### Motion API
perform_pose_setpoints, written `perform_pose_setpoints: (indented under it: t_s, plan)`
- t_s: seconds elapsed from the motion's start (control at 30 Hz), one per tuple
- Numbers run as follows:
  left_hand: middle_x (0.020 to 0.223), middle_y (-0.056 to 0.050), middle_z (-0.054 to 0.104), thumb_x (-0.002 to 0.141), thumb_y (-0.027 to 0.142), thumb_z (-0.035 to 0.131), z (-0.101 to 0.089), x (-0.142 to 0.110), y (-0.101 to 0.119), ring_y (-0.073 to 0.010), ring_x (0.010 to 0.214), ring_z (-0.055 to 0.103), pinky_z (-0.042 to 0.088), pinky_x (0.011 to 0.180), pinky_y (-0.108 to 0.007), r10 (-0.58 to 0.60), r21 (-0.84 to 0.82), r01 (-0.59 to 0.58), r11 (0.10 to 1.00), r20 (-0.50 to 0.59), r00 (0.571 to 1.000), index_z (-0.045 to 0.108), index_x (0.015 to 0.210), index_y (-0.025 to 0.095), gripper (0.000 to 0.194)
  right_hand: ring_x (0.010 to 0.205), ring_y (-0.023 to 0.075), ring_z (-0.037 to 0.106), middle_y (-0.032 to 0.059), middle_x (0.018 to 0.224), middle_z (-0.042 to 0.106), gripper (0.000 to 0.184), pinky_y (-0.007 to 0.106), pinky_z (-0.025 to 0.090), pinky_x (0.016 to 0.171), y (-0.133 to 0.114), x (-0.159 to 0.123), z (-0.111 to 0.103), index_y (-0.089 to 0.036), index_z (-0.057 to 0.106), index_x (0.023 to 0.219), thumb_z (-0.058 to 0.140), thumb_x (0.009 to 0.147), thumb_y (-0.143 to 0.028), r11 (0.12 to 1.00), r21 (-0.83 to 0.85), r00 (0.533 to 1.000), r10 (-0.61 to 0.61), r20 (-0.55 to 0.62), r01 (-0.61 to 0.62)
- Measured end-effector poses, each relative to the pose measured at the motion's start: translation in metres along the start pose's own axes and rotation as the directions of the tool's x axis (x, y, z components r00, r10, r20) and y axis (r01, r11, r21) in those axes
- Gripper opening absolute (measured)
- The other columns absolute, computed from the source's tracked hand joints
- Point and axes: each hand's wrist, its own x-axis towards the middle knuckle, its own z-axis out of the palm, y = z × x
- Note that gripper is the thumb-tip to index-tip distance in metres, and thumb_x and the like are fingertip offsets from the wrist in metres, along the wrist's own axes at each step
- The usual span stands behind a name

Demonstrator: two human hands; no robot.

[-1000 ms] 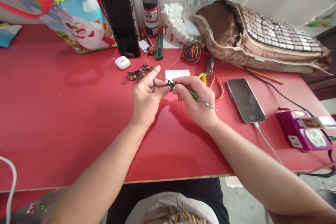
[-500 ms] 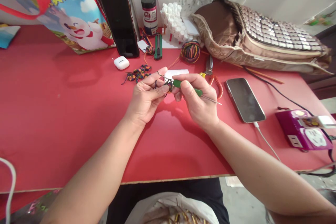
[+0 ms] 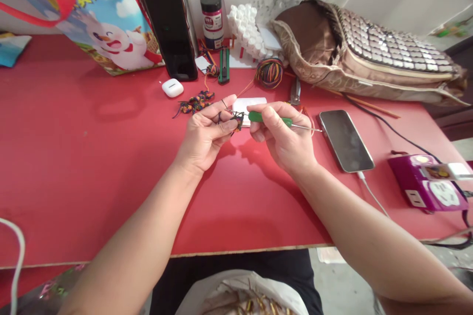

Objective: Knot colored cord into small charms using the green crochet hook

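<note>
Between the thumb and fingers of my left hand is a small dark, multicoloured crochet piece, with yarn looped over the raised forefinger. My right hand grips the green handle of a double-ended crochet hook. One metal end points left to the crochet piece; the other sticks out to the right. A strand runs from the left fingers toward a multicoloured yarn ball behind. Beyond my left hand lies a finished-looking strip of crochet. A white card or pad lies behind the hands, partly covered.
On the red table stand a propped black phone, a white earbud case, a green cutter and a lidded jar. Pliers, a charging phone, a purple power adapter and a brown bag are right.
My right hand and the hook have moved to the right, drawing away from the crochet piece. More of the white card shows. My left hand stays nearly in place.
</note>
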Motion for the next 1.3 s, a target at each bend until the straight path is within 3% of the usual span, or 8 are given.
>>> perform_pose_setpoints:
  t_s: [0.1,0.3,0.57,0.87,1.03,1.17,1.3]
  plan:
    - [0.073,0.006,0.068,0.062,0.001,0.100,-0.001,0.000,0.002,-0.0063,0.064,0.066,0.054,0.060,-0.018,-0.007,0.002,0.007,1.000,0.014,1.000,0.089,0.104,0.021,0.049,0.060,0.0123,0.058,-0.0011,0.072,0.072,0.027,0.031,0.051,0.060,-0.004,0.003,-0.004,-0.027,0.089,0.096,0.089,0.091,-0.054,0.999,-0.036,1.000,-0.008,-0.003,0.008]
    - [0.069,0.005,0.064,0.060,0.002,0.101,-0.002,0.001,0.004,-0.0042,0.056,0.056,0.044,0.049,-0.016,0.002,0.009,-0.002,1.000,0.034,0.999,0.090,0.105,0.019,0.049,0.055,0.0109,0.053,-0.0012,0.065,0.067,0.028,0.028,0.043,0.052,-0.016,0.008,-0.011,-0.026,0.089,0.090,0.090,0.089,-0.054,0.994,-0.110,1.000,-0.009,-0.017,0.007]
    - [0.073,0.003,0.069,0.060,0.000,0.099,-0.005,0.000,0.009,-0.0058,0.061,0.062,0.047,0.050,-0.014,-0.057,0.010,0.057,0.998,0.091,0.994,0.090,0.104,0.017,0.048,0.049,0.0093,0.046,-0.0001,0.059,0.064,0.028,0.027,0.033,0.045,-0.030,0.011,-0.022,-0.022,0.088,0.083,0.093,0.087,-0.049,0.987,-0.159,1.000,0.018,0.010,-0.016]
    - [0.076,-0.001,0.071,0.061,0.006,0.100,-0.008,0.000,0.006,-0.0068,0.063,0.063,0.046,0.052,-0.015,-0.094,0.042,0.088,0.995,0.189,0.978,0.091,0.106,0.015,0.047,0.042,0.0067,0.040,-0.0011,0.051,0.060,0.036,0.024,0.022,0.040,-0.043,0.018,-0.024,-0.019,0.084,0.071,0.102,0.072,-0.050,0.989,-0.051,0.987,0.142,0.077,-0.138]
    - [0.074,0.001,0.070,0.060,0.009,0.100,0.000,-0.001,-0.001,-0.0073,0.065,0.062,0.053,0.063,-0.019,0.055,0.101,-0.074,0.992,0.183,0.982,0.092,0.104,0.020,0.045,0.042,0.0041,0.033,-0.0032,0.051,0.060,0.040,0.023,0.027,0.042,-0.029,0.016,-0.015,-0.018,0.082,0.074,0.102,0.070,-0.052,0.967,0.080,0.969,0.237,0.068,-0.242]
    - [0.073,0.004,0.067,0.060,0.007,0.097,0.004,-0.001,-0.007,-0.0080,0.066,0.060,0.054,0.067,-0.023,0.213,0.208,-0.220,0.953,0.057,0.975,0.092,0.104,0.024,0.048,0.046,0.0049,0.040,-0.0041,0.058,0.063,0.036,0.024,0.040,0.048,-0.009,0.009,0.002,-0.019,0.084,0.083,0.098,0.076,-0.051,0.948,0.228,0.973,0.231,-0.016,-0.221]
    - [0.072,0.004,0.067,0.062,0.010,0.094,0.006,0.000,-0.010,-0.0082,0.065,0.059,0.051,0.064,-0.023,0.308,0.302,-0.285,0.910,-0.032,0.951,0.091,0.106,0.023,0.045,0.050,0.0057,0.045,-0.0046,0.062,0.063,0.033,0.024,0.044,0.051,0.001,0.007,0.008,-0.019,0.084,0.086,0.096,0.082,-0.050,0.945,0.266,0.968,0.226,-0.108,-0.191]
